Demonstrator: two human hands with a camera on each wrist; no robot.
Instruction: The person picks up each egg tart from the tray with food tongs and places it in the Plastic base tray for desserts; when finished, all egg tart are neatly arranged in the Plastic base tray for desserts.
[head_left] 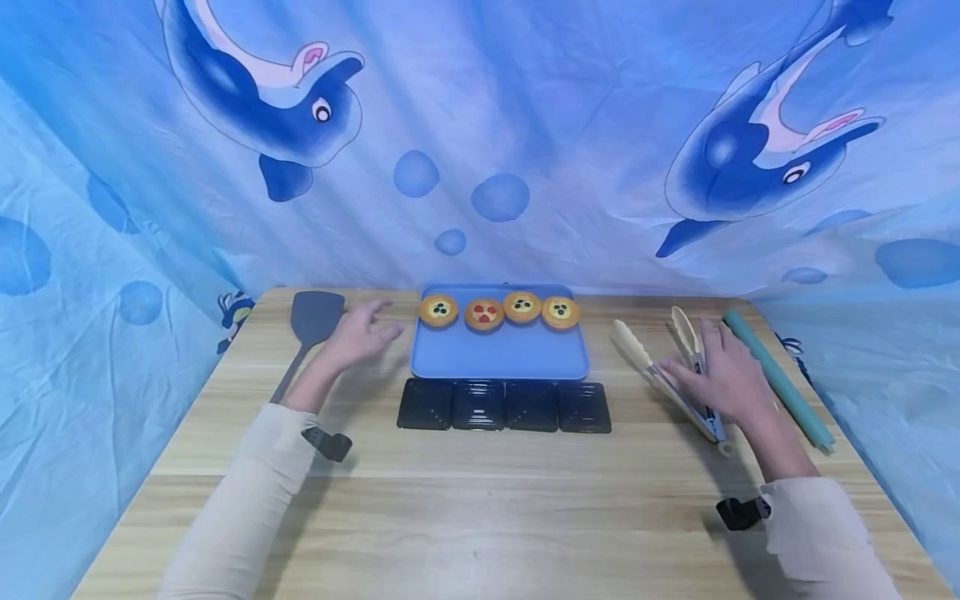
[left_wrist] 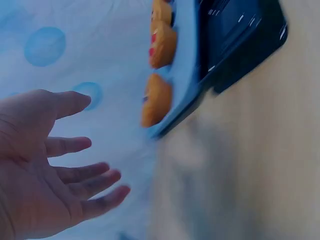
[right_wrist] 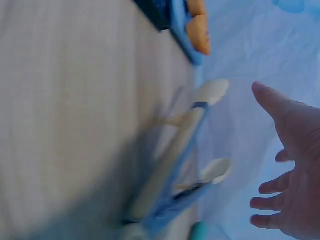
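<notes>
My left hand is spread in the air between a grey spatula and a blue tray. In the left wrist view its fingers are apart and hold nothing. Over the tongs with cream tips hovers my right hand, covering part of them in the head view. The right wrist view shows that hand's fingers extended, apart from the tongs. Along the tray's back edge sit several round tarts, one with red topping, the others with dark dots.
A black tray with several square compartments lies along the blue tray's front edge. At the right table edge is a green rolled cylinder. A blue curtain with dolphins hangs behind the wooden table.
</notes>
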